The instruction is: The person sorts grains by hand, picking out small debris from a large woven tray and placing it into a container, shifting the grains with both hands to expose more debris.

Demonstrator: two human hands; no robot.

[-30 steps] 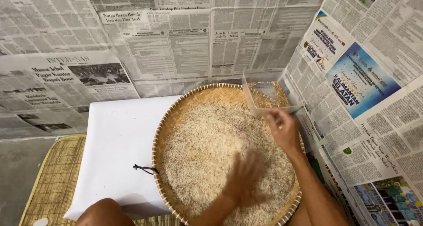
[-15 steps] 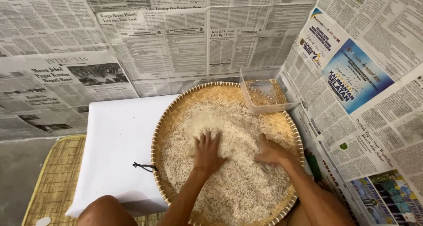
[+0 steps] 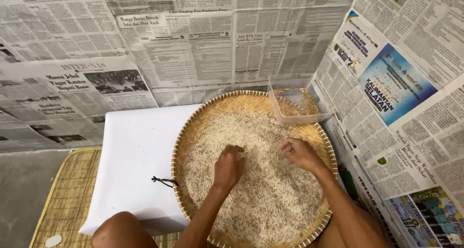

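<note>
Round woven tray lay flat, its far rim near the newspaper-covered wall, its right rim close to the papered side wall; open room only leftward over the white cloth. Rice covered the tray, no long axis. Left hand and right hand rested on the grain, fingers curled; grasp indeterminate. Clear container sat on the far-right rim.

A grey floor carries a woven straw mat, with a white cloth-covered pad on it and a round woven tray of rice lying partly across that pad.
</note>
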